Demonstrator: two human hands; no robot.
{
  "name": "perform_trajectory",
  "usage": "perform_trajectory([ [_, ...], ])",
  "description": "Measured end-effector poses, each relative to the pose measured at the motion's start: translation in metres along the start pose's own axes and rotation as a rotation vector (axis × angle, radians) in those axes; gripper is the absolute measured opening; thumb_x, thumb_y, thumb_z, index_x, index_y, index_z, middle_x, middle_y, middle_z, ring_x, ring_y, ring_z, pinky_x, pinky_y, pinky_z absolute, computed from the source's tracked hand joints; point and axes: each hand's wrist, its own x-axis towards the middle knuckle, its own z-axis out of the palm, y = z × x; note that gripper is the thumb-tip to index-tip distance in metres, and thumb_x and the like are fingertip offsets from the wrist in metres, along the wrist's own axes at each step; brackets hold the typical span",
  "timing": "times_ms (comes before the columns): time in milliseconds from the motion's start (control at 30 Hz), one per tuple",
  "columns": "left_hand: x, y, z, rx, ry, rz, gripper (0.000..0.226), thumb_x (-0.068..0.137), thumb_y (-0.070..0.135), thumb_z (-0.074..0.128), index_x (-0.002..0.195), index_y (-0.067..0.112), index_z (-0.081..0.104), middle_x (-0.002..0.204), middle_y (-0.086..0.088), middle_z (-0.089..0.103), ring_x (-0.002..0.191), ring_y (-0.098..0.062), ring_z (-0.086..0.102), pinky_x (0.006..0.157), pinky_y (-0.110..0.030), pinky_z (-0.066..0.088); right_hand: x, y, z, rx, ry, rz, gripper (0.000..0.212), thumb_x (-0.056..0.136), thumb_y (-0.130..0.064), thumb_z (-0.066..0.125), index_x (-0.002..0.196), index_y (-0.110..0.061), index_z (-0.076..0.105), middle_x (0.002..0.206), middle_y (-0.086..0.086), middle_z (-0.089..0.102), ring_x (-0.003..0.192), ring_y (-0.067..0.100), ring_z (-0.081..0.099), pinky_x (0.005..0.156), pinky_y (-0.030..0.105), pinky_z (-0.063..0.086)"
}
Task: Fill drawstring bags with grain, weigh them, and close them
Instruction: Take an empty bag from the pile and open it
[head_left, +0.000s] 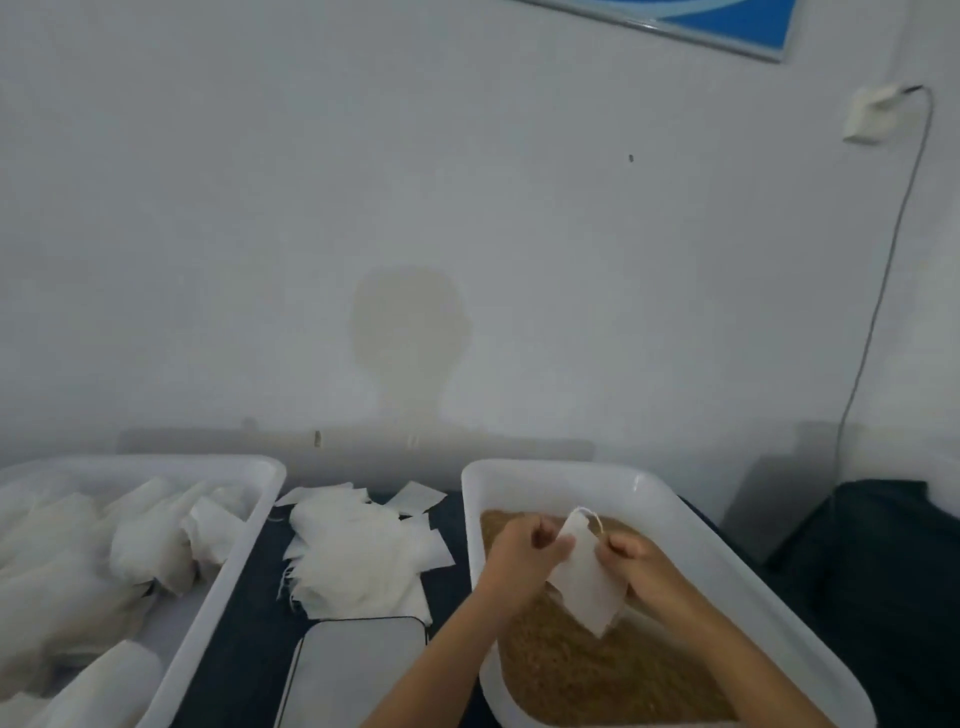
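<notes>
Thin white cloth, matt and slightly creased, for the bag (584, 577) at lower right. Smooth white plastic with a soft sheen for both tubs (691, 525) (208, 618). Coarse, granular brown grain (582, 670), dull. Loose heap of matt white cloth bags (358, 561) at lower centre, frayed threads at one edge. Smooth pale scale (358, 670) top, dark-rimmed. Dark matt table (249, 613). Flat painted wall (363, 182), stained.

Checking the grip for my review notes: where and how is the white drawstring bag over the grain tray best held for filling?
By its top hem, one side each. The bag hangs tilted over the grain, mouth uppermost. The left hand and right hand already pinch it there, so parting them should probably open the mouth.
</notes>
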Motion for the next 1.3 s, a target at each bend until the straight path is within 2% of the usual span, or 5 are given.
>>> perform_trajectory([
  [100,0.003,-0.011,0.013,0.055,0.003,-0.010,0.025,0.090,0.023,0.060,0.071,0.019,0.045,0.067,0.006,0.043,0.059,-0.005,0.040,0.058,-0.013,0.035,-0.003,0.007,0.006,-0.170,0.105,-0.019,0.009,0.096,-0.029,0.052,0.092,-0.022,0.057,0.094,-0.006,0.061,0.081,0.001,0.056,0.060,0.013,0.043],
  [267,0.008,-0.016,0.018,-0.025,-0.040,-0.048,0.025,0.090,0.018,0.060,0.069,0.016,0.045,0.065,0.005,0.044,0.060,-0.009,0.042,0.059,-0.016,0.035,-0.003,0.000,0.016,0.052,0.120,-0.101,0.018,0.095,-0.021,0.052,0.085,-0.007,0.059,0.081,0.011,0.063,0.071,0.019,0.060,0.070,0.033,0.051],
  [633,0.003,-0.012,0.019,-0.177,-0.115,-0.055,0.027,0.100,0.022,0.043,0.076,0.014,0.054,0.070,0.002,0.059,0.061,-0.007,0.058,0.058,-0.017,0.049,-0.009,-0.006,0.016,0.525,-0.116,-0.029,0.039,0.093,-0.028,0.050,0.104,0.008,0.059,0.085,0.015,0.066,0.078,0.026,0.065,0.068,0.029,0.054],
  [1033,0.003,-0.014,0.019,-0.180,-0.115,-0.056,0.020,0.092,0.016,0.056,0.075,0.009,0.050,0.073,-0.003,0.061,0.067,-0.013,0.061,0.059,-0.019,0.049,-0.008,-0.003,0.016,0.477,-0.140,-0.062,0.027,0.097,-0.016,0.047,0.072,-0.011,0.056,0.068,0.005,0.061,0.060,0.013,0.059,0.057,0.022,0.048],
  [1300,0.003,-0.015,0.020,-0.108,-0.083,-0.043,0.021,0.087,0.007,0.059,0.069,0.013,0.050,0.067,0.001,0.059,0.062,-0.012,0.062,0.063,-0.026,0.053,-0.008,-0.003,0.015,0.376,-0.119,-0.128,0.029,0.097,-0.015,0.046,0.070,-0.013,0.057,0.067,0.001,0.061,0.063,0.013,0.060,0.068,0.031,0.050],
])
